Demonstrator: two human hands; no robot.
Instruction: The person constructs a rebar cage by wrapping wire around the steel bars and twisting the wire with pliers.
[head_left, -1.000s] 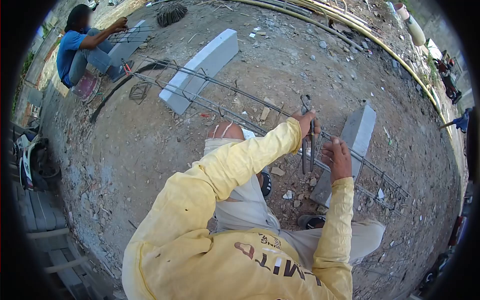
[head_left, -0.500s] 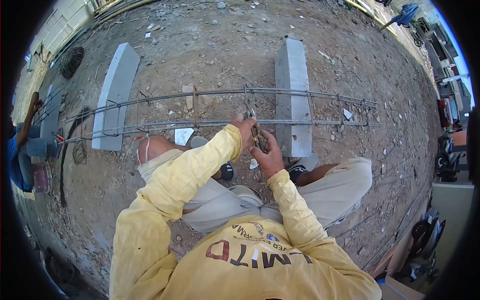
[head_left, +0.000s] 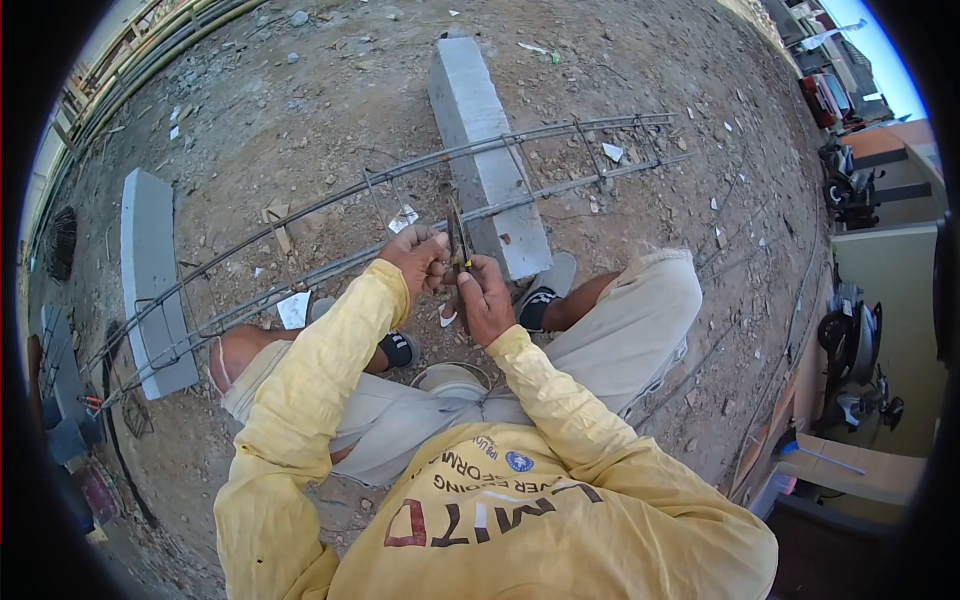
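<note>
My right hand (head_left: 487, 302) is wrapped round a pair of pliers (head_left: 457, 232) with a touch of yellow on the handles; the jaws point up and away from me. Close beside it, my left hand (head_left: 417, 258) has its fingers pinched together next to the pliers, and whatever is in them is too small to make out. Just beyond both hands runs a long rebar cage (head_left: 330, 268), made of steel bars with square stirrups. It rests across a near concrete block (head_left: 505, 170) and a second concrete block (head_left: 150, 300) on the left.
White scraps (head_left: 293, 310) and stones lie on the dirt ground. Bamboo poles are stacked at the upper left. At the far left edge sits another person (head_left: 65, 430), partly cut off, near the cage's end. Motorbikes (head_left: 850, 185) stand on the right.
The view has swung to the right, so the cage now slants. Both hands have come off the bars towards me, and the pliers have come along in my right hand.
</note>
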